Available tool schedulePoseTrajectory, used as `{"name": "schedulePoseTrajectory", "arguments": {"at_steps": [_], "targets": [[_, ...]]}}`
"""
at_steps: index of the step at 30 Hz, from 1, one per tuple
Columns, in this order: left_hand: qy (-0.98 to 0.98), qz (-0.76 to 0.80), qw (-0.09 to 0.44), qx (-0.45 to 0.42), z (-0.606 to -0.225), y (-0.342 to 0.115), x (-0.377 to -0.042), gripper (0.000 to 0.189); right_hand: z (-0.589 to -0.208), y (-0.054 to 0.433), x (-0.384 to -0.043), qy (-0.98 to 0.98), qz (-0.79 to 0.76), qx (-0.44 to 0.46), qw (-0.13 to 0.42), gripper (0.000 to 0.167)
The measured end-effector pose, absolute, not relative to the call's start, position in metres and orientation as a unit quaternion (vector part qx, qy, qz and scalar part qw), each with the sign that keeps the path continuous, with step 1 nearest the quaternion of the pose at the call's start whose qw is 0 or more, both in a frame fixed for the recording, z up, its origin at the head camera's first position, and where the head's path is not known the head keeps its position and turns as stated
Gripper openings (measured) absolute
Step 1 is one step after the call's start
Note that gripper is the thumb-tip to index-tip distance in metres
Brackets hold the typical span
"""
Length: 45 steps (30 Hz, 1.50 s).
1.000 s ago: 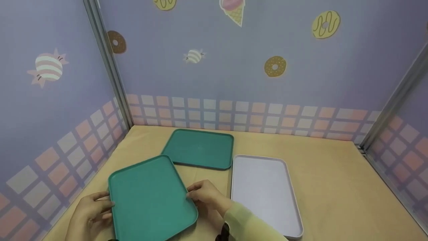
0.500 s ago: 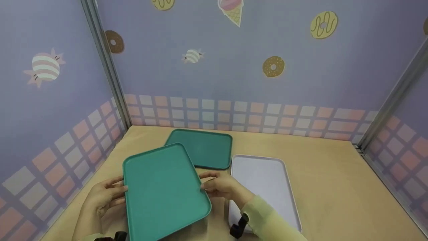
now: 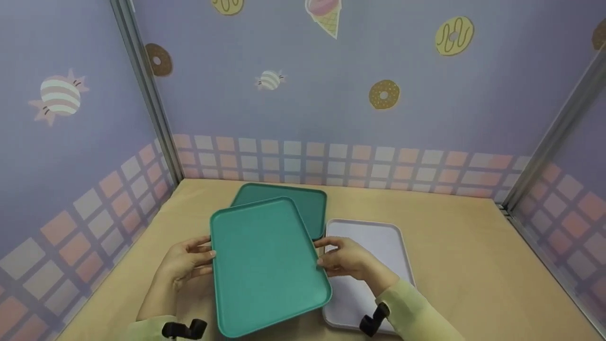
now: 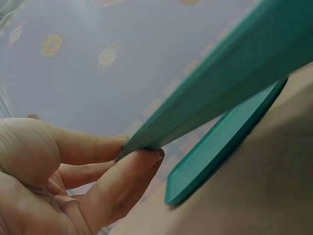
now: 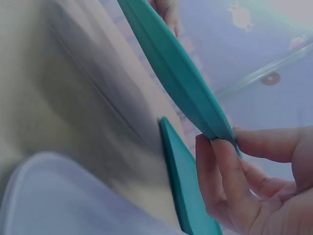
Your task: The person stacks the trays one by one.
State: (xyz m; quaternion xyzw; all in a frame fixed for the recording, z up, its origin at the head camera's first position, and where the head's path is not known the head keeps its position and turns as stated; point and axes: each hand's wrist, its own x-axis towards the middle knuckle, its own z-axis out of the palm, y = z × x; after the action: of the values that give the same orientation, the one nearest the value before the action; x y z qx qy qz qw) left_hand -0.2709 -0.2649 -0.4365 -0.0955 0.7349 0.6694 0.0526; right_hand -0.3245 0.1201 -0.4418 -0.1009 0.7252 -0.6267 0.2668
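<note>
A green rectangular tray (image 3: 270, 270) is held up off the table between both hands in the head view. My left hand (image 3: 187, 260) pinches its left edge, thumb above and fingers beneath. On the opposite edge my right hand (image 3: 348, 260) pinches it the same way. Both wrist views show the held tray's underside, raised and tilted, with the left hand (image 4: 88, 171) and the right hand (image 5: 254, 181) at its rim. Behind it a second green tray (image 3: 312, 203) lies flat, partly covered by the held one in the head view. A white tray (image 3: 364, 237) lies to the right, partly hidden by my right hand.
A yellow cloth-covered table (image 3: 464, 265) carries the trays. Patterned walls (image 3: 303, 113) close off the back and both sides, with metal posts (image 3: 151, 109) at the corners. Black wrist mounts (image 3: 374, 319) sit at the sleeves.
Both hands have carried the held green tray rightward and slightly away from me. It now overlaps more of the rear green tray and the white tray's left edge. The other trays stay put.
</note>
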Motion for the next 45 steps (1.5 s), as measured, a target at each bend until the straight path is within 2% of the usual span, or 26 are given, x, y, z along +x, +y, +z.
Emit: {"name": "schedulePoseTrajectory", "arguments": {"at_steps": [12, 17, 29, 37, 45], "targets": [[0.747, 0.66, 0.052, -0.066, -0.438, -0.195, -0.302, 0.061, -0.439, 0.194, -0.312, 0.728, -0.641, -0.08, 0.231, 0.062], [0.75, 0.656, 0.06, -0.057, -0.441, -0.169, -0.312, 0.06, -0.443, 0.223, -0.306, 0.718, -0.65, -0.074, 0.238, 0.065], [0.76, 0.642, 0.096, -0.026, -0.442, -0.103, -0.339, 0.056, -0.454, 0.285, -0.286, 0.708, -0.664, -0.061, 0.234, 0.061], [0.773, 0.626, 0.102, -0.006, -0.451, -0.07, -0.35, 0.051, -0.46, 0.312, -0.277, 0.728, -0.648, -0.035, 0.221, 0.07], [0.793, 0.602, 0.098, -0.002, -0.467, -0.048, -0.355, 0.048, -0.471, 0.321, -0.273, 0.754, -0.624, 0.006, 0.204, 0.071]]}}
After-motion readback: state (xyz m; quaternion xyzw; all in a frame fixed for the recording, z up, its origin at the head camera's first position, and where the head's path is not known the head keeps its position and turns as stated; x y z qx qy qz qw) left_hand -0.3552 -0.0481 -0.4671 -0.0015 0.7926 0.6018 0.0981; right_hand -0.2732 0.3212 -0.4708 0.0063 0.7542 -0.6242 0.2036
